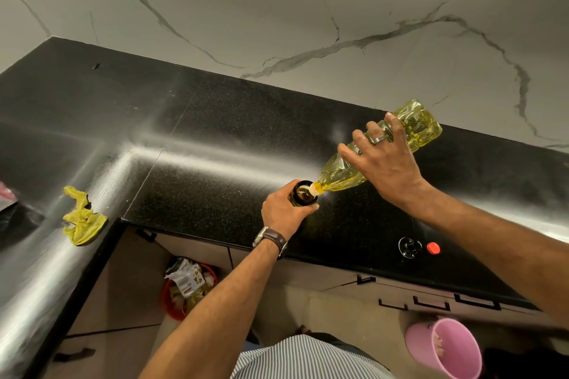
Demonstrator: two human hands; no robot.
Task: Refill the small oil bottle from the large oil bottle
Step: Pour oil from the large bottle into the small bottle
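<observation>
Small oil bottle (303,194) stands upright on the black counter (215,138), near its front edge, approx. mid-length; dark glass, mouth uncapped. Noted left to right.

Yellow cloth (83,220): crumpled at the counter's inner corner, left, well apart from the work.

Left hand (284,212): wrapped round the small bottle's body from the near side, thumb and fingers curled tight on the glass below the mouth. Judged purpose: steady it against tipping while pouring. Mouth sits clear above the fingers, unobstructed.

Large oil bottle (378,151): clear plastic w/ yellow oil, tilted neck-down toward the left, its spout at the small bottle's mouth. Tilt judged as set for a controlled pour.

Right hand (385,163): gripping the large bottle mid-body from above, fingers spread over it, ring on one finger.

Red cap (433,248) and a clear round stopper (409,247): lying side by side at the front edge, right; presumably parked for re-closing.
</observation>
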